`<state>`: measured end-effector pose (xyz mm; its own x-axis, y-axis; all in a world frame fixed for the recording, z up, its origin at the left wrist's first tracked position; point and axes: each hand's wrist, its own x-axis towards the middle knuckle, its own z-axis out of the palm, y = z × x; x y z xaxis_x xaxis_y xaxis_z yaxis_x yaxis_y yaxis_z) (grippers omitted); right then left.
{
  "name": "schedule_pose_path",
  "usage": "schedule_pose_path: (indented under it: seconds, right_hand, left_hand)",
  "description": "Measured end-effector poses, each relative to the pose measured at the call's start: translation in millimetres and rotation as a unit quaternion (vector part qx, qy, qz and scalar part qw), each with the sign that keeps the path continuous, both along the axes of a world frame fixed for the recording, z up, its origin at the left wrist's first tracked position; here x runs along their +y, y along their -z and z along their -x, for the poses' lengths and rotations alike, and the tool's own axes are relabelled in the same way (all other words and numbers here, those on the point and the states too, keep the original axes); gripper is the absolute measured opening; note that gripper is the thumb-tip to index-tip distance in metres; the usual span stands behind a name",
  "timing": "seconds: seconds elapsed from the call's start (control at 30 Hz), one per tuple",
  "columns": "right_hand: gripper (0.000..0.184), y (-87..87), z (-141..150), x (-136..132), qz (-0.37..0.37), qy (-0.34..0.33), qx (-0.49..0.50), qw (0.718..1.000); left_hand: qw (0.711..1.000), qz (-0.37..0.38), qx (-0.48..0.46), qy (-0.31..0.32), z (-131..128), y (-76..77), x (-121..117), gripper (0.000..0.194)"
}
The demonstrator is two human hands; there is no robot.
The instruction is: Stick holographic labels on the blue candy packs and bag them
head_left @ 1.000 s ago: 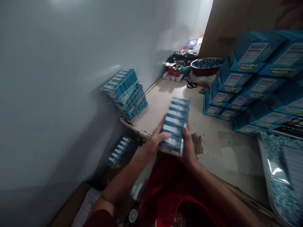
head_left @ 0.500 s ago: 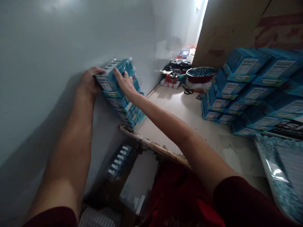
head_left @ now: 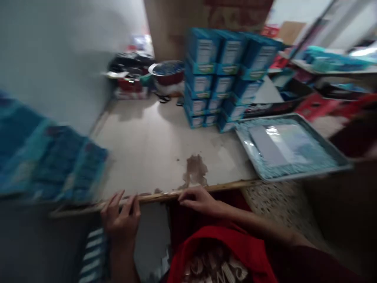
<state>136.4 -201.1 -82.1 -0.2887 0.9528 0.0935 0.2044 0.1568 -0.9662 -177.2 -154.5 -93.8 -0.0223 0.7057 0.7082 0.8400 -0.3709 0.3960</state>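
My left hand (head_left: 122, 216) is at the front edge of the worktable (head_left: 141, 161), fingers apart and tips on the wooden edge strip. Nothing shows in it. My right hand (head_left: 200, 200) lies at the same edge, further right, its fingers loosely bent and no object visible in it. To the left of my left hand stands a blurred stack of blue boxes (head_left: 61, 161) against the wall. Ahead of my right hand rises another stack of blue boxes (head_left: 206, 82), several layers high in side-by-side columns.
A tray of small light-blue pieces (head_left: 318, 165) with a flat sheet on it sits at the right. At the back are a bowl (head_left: 167, 72), scissors (head_left: 163, 98) and black plastic (head_left: 126, 63). Striped blue-white packs (head_left: 92, 251) are below the table edge.
Both hands have let go of the left-hand box stack and come back to the table's front edge. My view has swung right, showing the whole tray.
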Motion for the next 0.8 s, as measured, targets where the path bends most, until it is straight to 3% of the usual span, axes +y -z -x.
schedule_pose_path:
  seconds: [0.07, 0.13, 0.2, 0.33, 0.43, 0.5, 0.6, 0.7, 0.8]
  right_hand:
    - [0.012, 0.3, -56, -51, -0.008, 0.128, -0.075, 0.989]
    - [0.016, -10.6, -107, -79, -0.030, 0.286, -0.176, 0.941]
    - [0.017, -20.5, -149, -86, -0.061, 0.345, -0.270, 0.897]
    - [0.056, -23.4, -202, -53, -0.126, 0.236, -0.546, 0.794]
    - [0.055, -19.8, -223, -14, -0.093, 0.175, -0.639, 0.743]
    - [0.046, -19.7, -232, 8, -0.062, 0.163, -0.655, 0.735]
    - [0.041, -27.3, -247, 31, -0.060, 0.194, -0.610, 0.766]
    - [0.045, -49.7, -283, 38, -0.082, 0.355, -0.475, 0.801]
    - [0.033, -87.4, -348, 25, -0.089, 0.516, -0.275, 0.806]
  left_hand:
    - [0.997, 0.030, 0.039, 0.052, -26, 16.8, 14, 0.013]
    - [0.993, 0.068, 0.035, 0.088, -51, 15.5, 39, 0.020]
    - [0.986, 0.082, 0.049, 0.138, -80, 6.9, 62, 0.027]
    - [0.944, 0.076, 0.129, 0.296, -142, -4.3, 86, 0.028]
    - [0.922, 0.064, 0.141, 0.355, -174, -1.2, 86, 0.029]
    - [0.923, 0.059, 0.133, 0.357, -183, 5.8, 80, 0.032]
    - [0.940, 0.060, 0.118, 0.314, -178, 21.6, 68, 0.036]
    - [0.951, 0.073, 0.108, 0.281, -166, 37.6, 59, 0.038]
    - [0.950, 0.107, 0.109, 0.272, -162, 47.3, 54, 0.041]
